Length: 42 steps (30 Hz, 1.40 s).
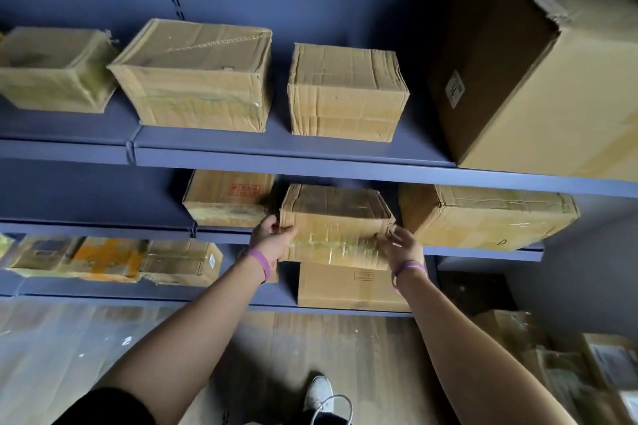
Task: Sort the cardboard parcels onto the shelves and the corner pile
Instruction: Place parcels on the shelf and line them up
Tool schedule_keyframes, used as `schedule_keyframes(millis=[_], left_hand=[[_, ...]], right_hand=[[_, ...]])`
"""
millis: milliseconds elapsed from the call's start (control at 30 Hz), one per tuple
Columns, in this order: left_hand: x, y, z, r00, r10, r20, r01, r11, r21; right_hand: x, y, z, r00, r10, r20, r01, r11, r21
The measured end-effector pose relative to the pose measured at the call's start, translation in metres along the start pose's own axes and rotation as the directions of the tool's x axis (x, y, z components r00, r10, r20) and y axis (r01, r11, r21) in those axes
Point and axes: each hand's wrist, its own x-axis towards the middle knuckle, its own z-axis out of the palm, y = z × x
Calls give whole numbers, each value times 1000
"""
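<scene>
Both hands (272,241) seemingly grip a parcel (336,228) between two boxes (228,198).

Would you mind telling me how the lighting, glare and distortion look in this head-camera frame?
Head view: dim, bluish light; tape glare on the held parcel between the left hand and right hand; wide-angle bowing tilts the shelves and big box; floor parcels lower right look soft.

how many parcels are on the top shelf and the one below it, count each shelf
top shelf: 4 parcels
middle shelf: 3, counting the middle parcel that sticks out past the edge between the left hand and right hand
total: 7
</scene>
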Motion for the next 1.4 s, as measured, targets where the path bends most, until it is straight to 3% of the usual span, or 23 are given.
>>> schedule_keyframes(millis=[200, 533, 667, 867, 967, 1100, 1400], left_hand=[[-39, -21, -28, 996, 80, -41, -80, 997, 11], [-77, -40, -66, 990, 141, -30, -143, 988, -56], [-87, -34, -77, 988, 148, -50, -151, 986, -65], [-94, -26, -87, 986, 153, -66, -155, 987, -40], [-99, -25, -89, 986, 143, -80, -148, 987, -56], [-101, -27, -88, 989, 120, -90, -129, 987, -94], [-122, -31, -87, 999, 49, 12, -48, 996, -75]], right_hand=[[-54, 11, 0, 999, -53, -2, 52, 991, -125], [-120, 8, 0, 997, -71, -4, 71, 997, -8], [-132, 1, -1, 1000, 14, 4, -14, 996, 94], [-133, 1, -13, 999, 52, 11, -52, 998, -39], [-138, -5, -16, 989, 111, 94, -111, 994, -7], [-143, -5, -12, 951, 192, 240, -239, 953, 185], [-160, -6, -7, 998, 58, 34, -62, 988, 142]])
